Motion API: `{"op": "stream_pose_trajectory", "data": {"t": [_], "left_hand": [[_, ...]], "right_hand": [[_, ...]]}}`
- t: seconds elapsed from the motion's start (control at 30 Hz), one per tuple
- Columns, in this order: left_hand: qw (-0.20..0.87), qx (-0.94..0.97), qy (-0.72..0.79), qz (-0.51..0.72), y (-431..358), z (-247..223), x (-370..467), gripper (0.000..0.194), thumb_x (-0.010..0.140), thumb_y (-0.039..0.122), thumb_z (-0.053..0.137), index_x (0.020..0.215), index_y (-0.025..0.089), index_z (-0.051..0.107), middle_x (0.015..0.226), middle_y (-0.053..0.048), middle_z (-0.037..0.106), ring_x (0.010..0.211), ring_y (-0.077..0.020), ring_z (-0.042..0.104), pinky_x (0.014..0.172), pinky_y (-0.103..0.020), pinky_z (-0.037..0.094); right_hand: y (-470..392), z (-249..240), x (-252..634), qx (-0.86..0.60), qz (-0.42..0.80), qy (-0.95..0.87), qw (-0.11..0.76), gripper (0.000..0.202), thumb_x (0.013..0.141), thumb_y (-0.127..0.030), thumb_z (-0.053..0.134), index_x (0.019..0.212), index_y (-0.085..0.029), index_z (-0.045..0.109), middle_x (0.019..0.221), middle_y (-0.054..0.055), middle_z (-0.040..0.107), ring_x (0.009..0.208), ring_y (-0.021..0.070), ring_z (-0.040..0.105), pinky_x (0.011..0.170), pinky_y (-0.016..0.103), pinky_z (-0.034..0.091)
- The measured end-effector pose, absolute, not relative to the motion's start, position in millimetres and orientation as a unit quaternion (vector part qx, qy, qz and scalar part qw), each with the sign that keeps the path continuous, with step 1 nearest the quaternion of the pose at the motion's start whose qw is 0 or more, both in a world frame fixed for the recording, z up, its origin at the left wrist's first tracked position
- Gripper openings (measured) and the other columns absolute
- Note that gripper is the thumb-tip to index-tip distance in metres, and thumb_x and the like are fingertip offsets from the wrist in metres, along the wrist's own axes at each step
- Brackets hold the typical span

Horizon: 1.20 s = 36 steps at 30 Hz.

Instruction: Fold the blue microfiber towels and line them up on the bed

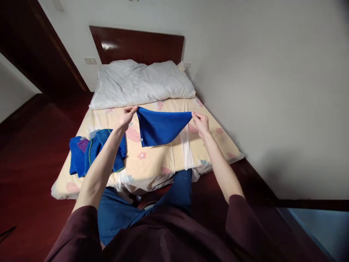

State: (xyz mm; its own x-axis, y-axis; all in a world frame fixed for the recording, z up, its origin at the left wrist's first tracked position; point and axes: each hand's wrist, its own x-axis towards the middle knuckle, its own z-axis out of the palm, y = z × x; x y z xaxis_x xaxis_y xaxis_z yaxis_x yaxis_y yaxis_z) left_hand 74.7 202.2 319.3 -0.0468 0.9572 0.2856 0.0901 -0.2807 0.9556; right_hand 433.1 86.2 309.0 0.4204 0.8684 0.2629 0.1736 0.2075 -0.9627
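Note:
A blue cloth (160,127) is stretched between my two hands above the bed. My left hand (128,115) pinches its upper left corner. At the upper right corner, the fingers of my right hand (201,123) are closed on it. The cloth's top edge sags slightly, and its lower part hangs down on the left side, with a small pale tag near the lower left corner. Left of it, partly behind my left forearm, lies a heap of blue cloths (92,151) with green edging and a purple piece (83,145) on top.
The bed (147,171) has a cream sheet with pink and grey prints. A white quilt or pillow (141,83) lies at its head, against a dark wooden headboard (141,45). A wall (272,91) runs along the right. Dark red floor (29,156) shows on the left.

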Motion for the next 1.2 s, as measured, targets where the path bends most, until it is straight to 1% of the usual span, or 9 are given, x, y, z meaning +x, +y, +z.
{"op": "stream_pose_trajectory", "data": {"t": [0.1, 0.2, 0.37, 0.47, 0.6, 0.73, 0.87, 1.03, 1.2], "left_hand": [[0.376, 0.577, 0.451, 0.568, 188.7, 333.6, 52.2, 0.037, 0.074, 0.053, 0.079, 0.081, 0.017, 0.072, 0.077, -0.005, 0.07, 0.079, -0.017, 0.063, 0.065, -0.023, 0.049], [0.377, 0.579, 0.446, 0.569, 178.2, 343.0, 36.1, 0.033, 0.075, 0.05, 0.078, 0.082, 0.018, 0.071, 0.073, -0.003, 0.066, 0.073, -0.0147, 0.061, 0.06, -0.022, 0.046], [0.383, 0.562, 0.448, 0.58, 165.2, 361.9, 27.2, 0.029, 0.078, 0.044, 0.076, 0.085, 0.018, 0.067, 0.069, -0.001, 0.061, 0.066, -0.0124, 0.059, 0.053, -0.019, 0.042], [0.373, 0.553, 0.456, 0.589, 157.3, 374.8, 28.4, 0.029, 0.077, 0.038, 0.076, 0.096, 0.018, 0.065, 0.07, 0.0, 0.063, 0.066, -0.0121, 0.061, 0.053, -0.019, 0.043], [0.361, 0.574, 0.444, 0.586, 148.8, 385.2, 31.0, 0.042, 0.076, 0.034, 0.077, 0.113, 0.019, 0.065, 0.075, -0.001, 0.068, 0.066, -0.0127, 0.064, 0.055, -0.019, 0.046], [0.361, 0.599, 0.426, 0.574, 144.9, 385.9, 33.8, 0.042, 0.076, 0.038, 0.076, 0.11, 0.014, 0.072, 0.08, -0.007, 0.072, 0.07, -0.0166, 0.069, 0.056, -0.022, 0.049], [0.381, 0.598, 0.417, 0.568, 141.8, 383.7, 34.9, 0.038, 0.075, 0.036, 0.077, 0.104, 0.012, 0.075, 0.084, -0.01, 0.075, 0.079, -0.0203, 0.073, 0.063, -0.025, 0.055], [0.408, 0.581, 0.414, 0.57, 138.5, 383.3, 32.9, 0.032, 0.071, 0.03, 0.081, 0.097, 0.011, 0.076, 0.084, -0.011, 0.075, 0.084, -0.0221, 0.074, 0.074, -0.031, 0.06], [0.434, 0.583, 0.38, 0.572, 137.0, 384.1, 31.2, 0.046, 0.07, 0.029, 0.084, 0.112, 0.012, 0.073, 0.088, -0.008, 0.074, 0.085, -0.0216, 0.075, 0.079, -0.034, 0.062]], "right_hand": [[96.5, 329.4, 413.3, -0.539, 0.232, -0.476, 0.655, 0.054, 0.074, -0.069, 0.077, 0.061, -0.019, 0.06, 0.054, -0.005, 0.048, 0.054, 0.0076, 0.045, 0.045, 0.017, 0.035], [98.9, 343.2, 396.3, -0.524, 0.273, -0.469, 0.656, 0.05, 0.073, -0.064, 0.08, 0.064, -0.018, 0.064, 0.052, -0.005, 0.05, 0.049, 0.0062, 0.045, 0.043, 0.016, 0.035], [96.7, 358.5, 382.7, -0.488, 0.343, -0.42, 0.684, 0.039, 0.07, -0.051, 0.087, 0.078, -0.018, 0.068, 0.064, -0.005, 0.06, 0.054, 0.0055, 0.059, 0.043, 0.014, 0.036], [92.5, 364.1, 381.5, -0.469, 0.348, -0.407, 0.702, 0.035, 0.071, -0.045, 0.088, 0.081, -0.018, 0.068, 0.069, -0.005, 0.062, 0.057, 0.005, 0.063, 0.044, 0.013, 0.037], [83.3, 370.5, 382.6, -0.469, 0.351, -0.394, 0.708, 0.032, 0.072, -0.041, 0.087, 0.082, -0.018, 0.067, 0.068, -0.005, 0.063, 0.06, 0.0066, 0.066, 0.047, 0.013, 0.041], [74.7, 374.4, 385.8, -0.481, 0.35, -0.379, 0.709, 0.031, 0.071, -0.036, 0.087, 0.081, -0.019, 0.062, 0.069, -0.004, 0.064, 0.062, 0.0083, 0.068, 0.047, 0.014, 0.041], [67.5, 373.7, 392.4, -0.467, 0.365, -0.361, 0.719, 0.035, 0.067, -0.028, 0.089, 0.079, -0.021, 0.057, 0.069, -0.006, 0.065, 0.061, 0.0072, 0.067, 0.048, 0.013, 0.041], [56.3, 372.0, 400.3, -0.484, 0.386, -0.389, 0.682, 0.028, 0.067, -0.022, 0.087, 0.088, -0.019, 0.069, 0.073, -0.004, 0.068, 0.06, 0.0055, 0.064, 0.048, 0.013, 0.041], [51.8, 369.5, 403.1, -0.483, 0.393, -0.385, 0.681, 0.027, 0.062, -0.021, 0.089, 0.084, -0.018, 0.075, 0.071, -0.003, 0.068, 0.058, 0.004, 0.057, 0.045, 0.012, 0.038]]}}
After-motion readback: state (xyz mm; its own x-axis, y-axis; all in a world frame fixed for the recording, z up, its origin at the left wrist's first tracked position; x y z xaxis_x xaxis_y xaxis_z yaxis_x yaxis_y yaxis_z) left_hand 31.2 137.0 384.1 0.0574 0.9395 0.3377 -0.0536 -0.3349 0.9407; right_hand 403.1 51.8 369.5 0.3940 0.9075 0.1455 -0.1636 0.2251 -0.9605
